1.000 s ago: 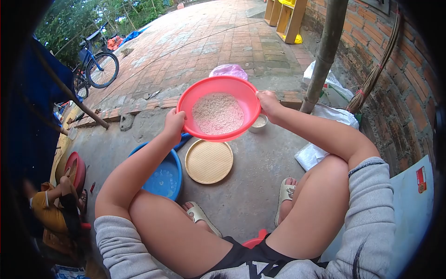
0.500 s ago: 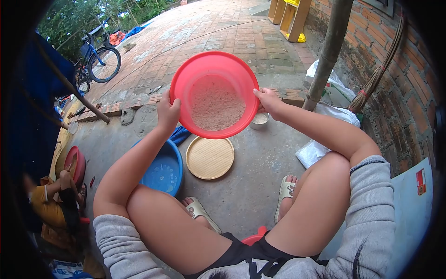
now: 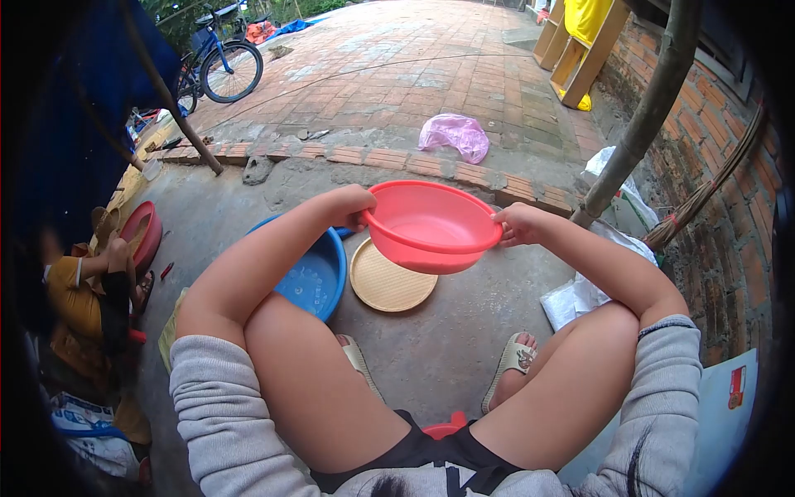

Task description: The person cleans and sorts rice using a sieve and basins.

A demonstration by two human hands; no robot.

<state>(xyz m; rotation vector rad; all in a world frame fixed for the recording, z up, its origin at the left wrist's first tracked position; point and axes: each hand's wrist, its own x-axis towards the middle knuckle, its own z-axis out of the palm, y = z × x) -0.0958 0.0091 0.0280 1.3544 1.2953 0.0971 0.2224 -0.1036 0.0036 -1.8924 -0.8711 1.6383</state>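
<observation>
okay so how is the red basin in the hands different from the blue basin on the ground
The red basin is held off the ground, the left hand and the right hand each gripping its rim; the blue basin sits on the concrete. The red basin is seen from the side, so its contents are hidden; the blue basin shows its inside, which looks wet. Both are round plastic basins.

Single head-worn view, facing forward and down, close over knees (image 3: 315,389)

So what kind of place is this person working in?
Most likely an outdoor yard beside a house: brick paving, a brick wall, and a bicycle parked by greenery. Both hands hold a red basin.
</observation>
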